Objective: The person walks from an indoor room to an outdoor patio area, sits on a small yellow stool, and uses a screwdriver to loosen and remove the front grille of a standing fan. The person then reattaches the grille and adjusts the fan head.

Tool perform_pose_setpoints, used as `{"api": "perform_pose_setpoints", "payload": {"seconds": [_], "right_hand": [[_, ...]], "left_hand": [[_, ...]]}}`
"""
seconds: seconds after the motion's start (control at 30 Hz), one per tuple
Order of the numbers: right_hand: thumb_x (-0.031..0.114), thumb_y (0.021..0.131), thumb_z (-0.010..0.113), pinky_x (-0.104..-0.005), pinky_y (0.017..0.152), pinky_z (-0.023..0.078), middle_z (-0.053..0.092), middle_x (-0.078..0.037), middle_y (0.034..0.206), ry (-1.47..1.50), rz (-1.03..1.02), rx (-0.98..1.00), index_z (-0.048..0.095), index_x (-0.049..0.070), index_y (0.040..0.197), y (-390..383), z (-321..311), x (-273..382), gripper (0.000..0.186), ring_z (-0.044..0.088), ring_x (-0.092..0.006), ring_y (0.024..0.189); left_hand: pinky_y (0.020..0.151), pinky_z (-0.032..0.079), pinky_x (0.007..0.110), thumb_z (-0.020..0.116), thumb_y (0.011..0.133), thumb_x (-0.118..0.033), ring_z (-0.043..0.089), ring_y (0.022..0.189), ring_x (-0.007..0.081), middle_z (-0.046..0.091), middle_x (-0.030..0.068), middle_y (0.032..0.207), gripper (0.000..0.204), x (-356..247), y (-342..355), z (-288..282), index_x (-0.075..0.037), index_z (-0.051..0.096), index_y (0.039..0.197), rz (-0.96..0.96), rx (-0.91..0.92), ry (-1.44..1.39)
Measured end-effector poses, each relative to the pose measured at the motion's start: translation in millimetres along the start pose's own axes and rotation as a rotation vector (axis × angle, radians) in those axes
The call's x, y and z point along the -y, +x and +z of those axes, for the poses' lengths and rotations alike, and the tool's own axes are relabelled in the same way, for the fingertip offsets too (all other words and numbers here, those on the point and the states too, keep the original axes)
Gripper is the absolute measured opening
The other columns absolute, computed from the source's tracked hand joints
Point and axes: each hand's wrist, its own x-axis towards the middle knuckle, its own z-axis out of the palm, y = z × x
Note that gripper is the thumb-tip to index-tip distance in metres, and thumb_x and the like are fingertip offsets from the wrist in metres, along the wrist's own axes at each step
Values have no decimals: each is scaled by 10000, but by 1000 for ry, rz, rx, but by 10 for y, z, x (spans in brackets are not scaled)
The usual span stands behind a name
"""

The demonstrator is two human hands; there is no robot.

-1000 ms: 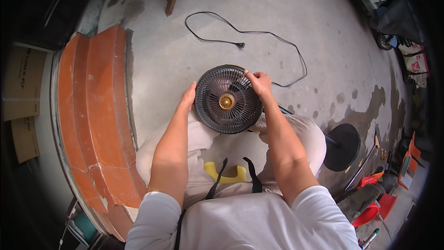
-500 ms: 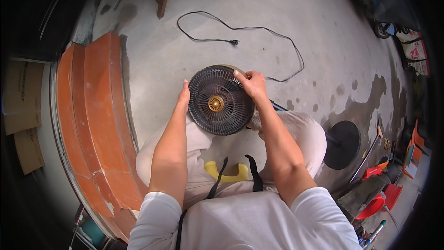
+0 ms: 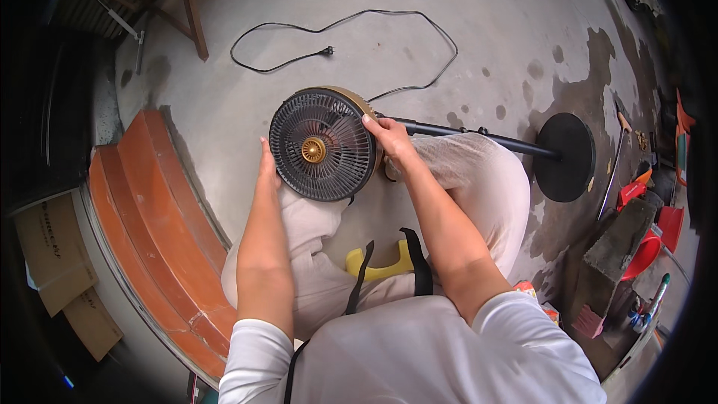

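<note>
A standing fan lies across the floor in front of me, its round black grille (image 3: 323, 172) with a gold hub facing up toward me. My left hand (image 3: 269, 163) presses against the grille's left rim; its fingers are mostly hidden at the edge. On the other side my right hand (image 3: 390, 139) grips the rim, thumb on the front and fingers going behind. A gold rear housing (image 3: 345, 95) shows past the far edge. From behind it the black pole (image 3: 479, 135) runs right to a round black base (image 3: 566, 157).
The fan's black cord (image 3: 359, 15) loops over the concrete beyond, ending in a plug (image 3: 326, 51). Orange tiled steps (image 3: 161, 232) rise at left. A yellow curved piece (image 3: 381, 265) with black straps is by my lap. Tools and a concrete block (image 3: 617, 243) stand at right.
My view has swung to the right, so the pole and base show more fully. The fan's head has tilted slightly, showing more of its gold housing. Both hands stay on it.
</note>
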Motion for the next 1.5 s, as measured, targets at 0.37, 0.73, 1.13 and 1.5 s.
{"api": "perform_pose_setpoints", "payload": {"seconds": [0.37, 0.73, 1.13, 1.5], "right_hand": [[443, 545, 759, -381, 911, 366, 443, -169, 1133, -362, -143, -123, 449, 0, 1135, -476, 82, 188, 801, 424, -290, 1087], [448, 516, 771, -364, 896, 385, 440, -178, 1117, -246, -169, -122, 438, -18, 1124, -375, 112, 49, 835, 449, -297, 1056], [386, 558, 768, -350, 911, 380, 402, -177, 1139, -59, -155, -34, 437, -17, 1174, -204, 64, -45, 807, 445, -291, 1053], [407, 646, 700, -330, 862, 411, 422, -177, 1106, 50, -165, 53, 517, -55, 1097, 69, -9, 61, 671, 483, -263, 996]], "left_hand": [[965, 333, 456, 280, 810, -648, 407, 1161, 300, 416, 145, 1273, 764, -83, -132, 35, -40, 377, 1262, -48, 106, 3], [934, 373, 450, 301, 808, -645, 452, 1122, 289, 460, 139, 1232, 755, -143, -210, 79, -37, 399, 1244, -30, 163, 23], [868, 433, 435, 315, 813, -631, 502, 1068, 259, 509, 110, 1181, 700, -149, -68, -76, -75, 437, 1220, -31, 124, 123], [796, 475, 366, 316, 781, -681, 542, 1001, 211, 545, 82, 1130, 737, -227, 8, 13, -96, 447, 1209, -25, 43, 226]]}}
